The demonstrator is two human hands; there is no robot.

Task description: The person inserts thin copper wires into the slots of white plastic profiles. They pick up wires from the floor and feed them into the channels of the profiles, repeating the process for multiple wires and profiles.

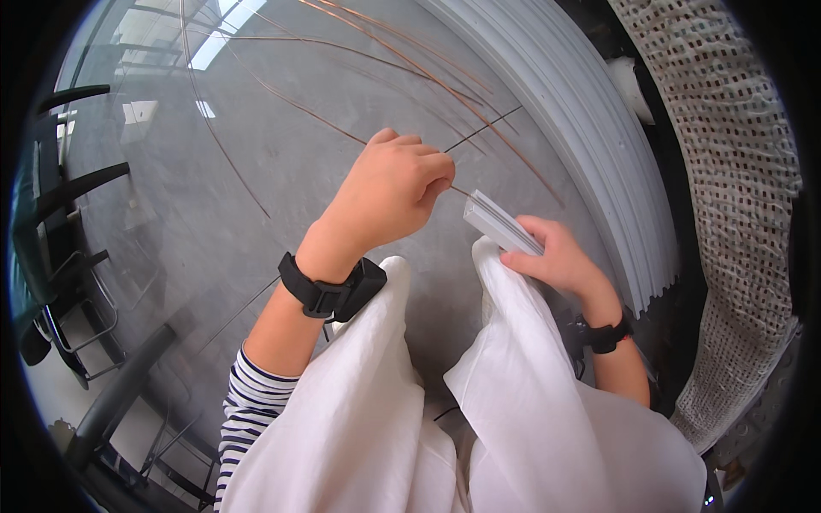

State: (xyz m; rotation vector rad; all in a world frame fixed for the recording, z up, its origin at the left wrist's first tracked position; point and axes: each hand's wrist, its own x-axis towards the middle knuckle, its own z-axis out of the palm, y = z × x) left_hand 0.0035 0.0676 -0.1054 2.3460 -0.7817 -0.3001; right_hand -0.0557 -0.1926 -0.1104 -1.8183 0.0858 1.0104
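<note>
My left hand (pixel 395 184) is closed in a pinch on a thin brown wire or rod (pixel 329 122). Its long part runs away to the upper left, and a short tip (pixel 460 190) comes out past my fingers. That tip meets the near-left end of a short, light grey grooved profile (pixel 496 220); whether it sits inside the groove is hard to see. Fingers and thumb of my right hand (pixel 556 254) are wrapped round the other end of the profile, which I hold just above my right knee.
Several copper-coloured rods (pixel 428 68) lie across the grey floor (pixel 282 171) ahead. Long, light grey ribbed strips (pixel 590 145) are stacked at the right, beside a woven cream cloth (pixel 727 171). Black chairs (pixel 85 188) stand at the left. White fabric (pixel 342 427) covers my legs.
</note>
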